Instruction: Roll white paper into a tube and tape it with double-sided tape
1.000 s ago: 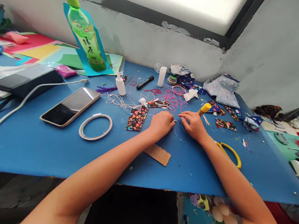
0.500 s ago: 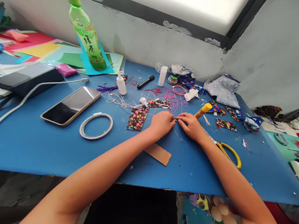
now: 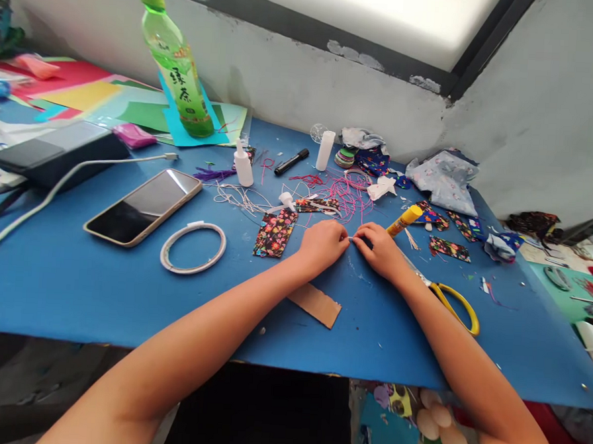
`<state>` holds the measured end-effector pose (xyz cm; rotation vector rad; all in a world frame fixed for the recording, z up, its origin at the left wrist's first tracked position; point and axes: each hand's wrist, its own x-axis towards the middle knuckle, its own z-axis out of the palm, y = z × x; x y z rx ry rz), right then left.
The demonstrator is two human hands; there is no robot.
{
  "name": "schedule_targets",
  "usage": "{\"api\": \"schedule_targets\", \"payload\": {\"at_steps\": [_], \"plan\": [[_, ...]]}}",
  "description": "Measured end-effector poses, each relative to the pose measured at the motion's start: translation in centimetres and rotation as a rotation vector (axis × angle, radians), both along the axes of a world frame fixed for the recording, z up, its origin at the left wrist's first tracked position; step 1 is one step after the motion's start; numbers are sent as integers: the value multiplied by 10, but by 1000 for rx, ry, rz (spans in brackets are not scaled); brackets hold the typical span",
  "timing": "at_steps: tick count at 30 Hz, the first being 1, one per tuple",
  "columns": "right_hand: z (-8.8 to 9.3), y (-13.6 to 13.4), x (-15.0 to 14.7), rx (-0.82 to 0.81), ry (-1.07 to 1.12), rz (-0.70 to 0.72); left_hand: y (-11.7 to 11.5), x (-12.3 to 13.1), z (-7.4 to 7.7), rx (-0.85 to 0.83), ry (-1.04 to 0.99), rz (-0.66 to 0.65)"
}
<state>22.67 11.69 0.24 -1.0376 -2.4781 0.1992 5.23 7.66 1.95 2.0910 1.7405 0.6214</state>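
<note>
My left hand (image 3: 324,245) and my right hand (image 3: 376,249) meet fingertip to fingertip just above the blue table. Both are closed in a pinch on a small, thin whitish piece (image 3: 351,238) between them, too small to name. A yellow glue stick (image 3: 404,221) stands tilted behind my right hand. Scissors with yellow handles (image 3: 455,306) lie partly under my right forearm. Beside my left hand are a black floral fabric strip (image 3: 275,233) and, partly under the forearm, a piece of brown cardboard (image 3: 317,304).
To the left lie a roll of white tape (image 3: 192,271), a phone (image 3: 143,207) and a cable. A green tea bottle (image 3: 179,77) stands on coloured paper. Behind my hands are a glue bottle (image 3: 243,166), a black marker (image 3: 291,162), pink cords (image 3: 345,195) and fabric scraps (image 3: 442,180).
The view has shifted very slightly. Both hands stay pinched together over the same spot, with hardly any visible movement.
</note>
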Motion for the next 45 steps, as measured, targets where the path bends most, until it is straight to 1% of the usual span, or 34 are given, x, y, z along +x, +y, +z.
{"api": "schedule_targets", "payload": {"at_steps": [8,13,17,20,25,28,37,45], "plan": [[1,0,-1,-3,-35,-1,0,0,0,-18,-32,4],[4,-1,1,-8,-3,-14,1,-1,1,-38,-56,18],[3,0,4,2,21,-39,1,-2,1,-50,-71,23],[4,-2,3,74,-77,-69,1,-2,1,-46,-77,28],[12,-12,-5,331,-385,-116,1,-2,0,-41,-83,33],[17,-18,-10,427,-493,-107,1,-1,0,-45,-84,35],[20,-17,-10,506,-575,-84,1,-1,0,-40,-96,43],[24,-13,-5,467,-588,-30,2,-1,-1,-42,-119,47]]}}
